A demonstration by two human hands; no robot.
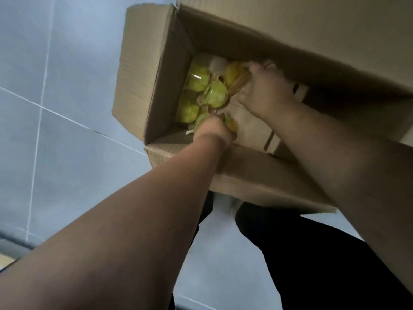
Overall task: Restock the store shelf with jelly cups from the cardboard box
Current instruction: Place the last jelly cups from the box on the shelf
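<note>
- Both hands reach into an open brown cardboard box [156, 63] on grey tiled floor [55, 108].
- Left hand [213, 129] grips yellow-green jelly cups [199, 79] at six o'clock; right hand [266, 92] clutches cups at three o'clock.

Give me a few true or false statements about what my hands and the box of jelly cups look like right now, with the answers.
1. Both hands are inside the cardboard box. True.
2. The jelly cups are red. False: they are yellow-green.
3. The box flaps are taped shut. False: they are folded open.
4. The left hand is among the cups at the box's near side. True.
5. The right hand rests on the floor. False: it reaches among the cups.
</note>
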